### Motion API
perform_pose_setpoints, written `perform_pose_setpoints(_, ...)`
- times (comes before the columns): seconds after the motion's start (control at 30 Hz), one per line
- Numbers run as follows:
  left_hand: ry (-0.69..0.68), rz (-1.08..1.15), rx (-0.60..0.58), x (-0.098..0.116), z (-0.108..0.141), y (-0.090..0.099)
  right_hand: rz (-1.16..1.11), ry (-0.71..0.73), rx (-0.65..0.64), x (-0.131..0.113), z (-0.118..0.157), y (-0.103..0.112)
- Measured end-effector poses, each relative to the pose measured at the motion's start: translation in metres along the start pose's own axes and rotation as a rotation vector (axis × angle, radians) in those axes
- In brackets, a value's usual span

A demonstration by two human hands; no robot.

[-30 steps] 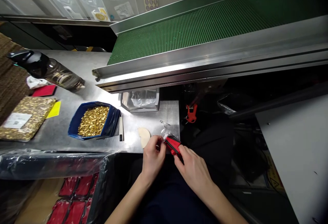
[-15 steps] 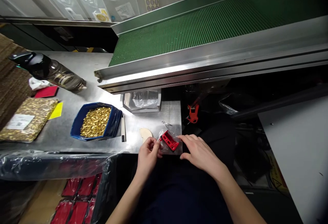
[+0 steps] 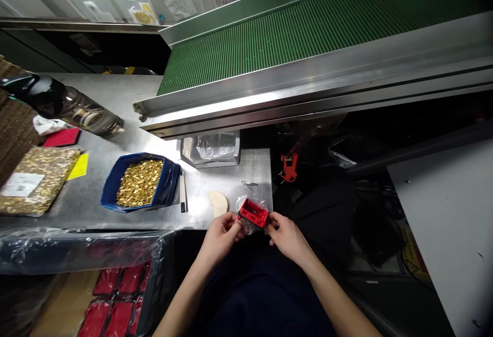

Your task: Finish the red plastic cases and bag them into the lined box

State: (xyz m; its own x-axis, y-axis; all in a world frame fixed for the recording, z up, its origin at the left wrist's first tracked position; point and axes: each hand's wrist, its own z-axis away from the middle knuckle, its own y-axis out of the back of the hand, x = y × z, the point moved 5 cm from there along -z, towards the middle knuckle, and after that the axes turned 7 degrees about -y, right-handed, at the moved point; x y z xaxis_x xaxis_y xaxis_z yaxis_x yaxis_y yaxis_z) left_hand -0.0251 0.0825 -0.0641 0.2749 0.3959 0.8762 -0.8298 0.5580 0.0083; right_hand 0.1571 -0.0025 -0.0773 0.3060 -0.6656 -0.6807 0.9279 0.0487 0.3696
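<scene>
A small red plastic housing [image 3: 254,212] rests at the front right corner of the metal table, with a clear plastic bag around or under it. My left hand [image 3: 225,231] pinches its left end, thumb against fingers. At its right end my right hand [image 3: 284,233] is closed in a pinch, gripping the edge of the housing or its bag. Just behind lies a small metal tool, perhaps tweezers [image 3: 249,184]. To the left is a pale half-round flat piece [image 3: 218,203].
A blue bin [image 3: 108,185] of brass-coloured small parts stands left, beside a cutter knife [image 3: 183,193]. Behind are a grey bin [image 3: 236,158] of clear bags and a green conveyor [image 3: 246,54]. A bottle [image 3: 88,111] stands farther left. A crate [image 3: 154,285] holds several red bagged pieces.
My right hand has come in from the right and closed on the right end of the red housing. The housing has turned slightly. The camera view has shifted a little.
</scene>
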Motion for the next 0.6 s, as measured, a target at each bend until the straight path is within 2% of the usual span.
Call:
perform_pose_setpoints(0.1,-0.017,-0.039,0.005,-0.005,0.0,0.003,-0.083,0.004,0.031,0.002,-0.003,0.005)
perform_pose_setpoints(0.27,-0.054,-0.016,0.144,-0.006,0.007,0.009,-0.184,0.042,0.189,0.002,0.006,0.019)
perform_pose_setpoints(0.47,-0.162,-0.073,0.305,0.004,0.029,0.0,-0.213,0.076,0.276,-0.001,0.017,0.023)
perform_pose_setpoints(0.6,-0.243,-0.162,0.345,0.017,0.038,-0.004,-0.208,0.115,0.33,-0.009,0.023,0.026)
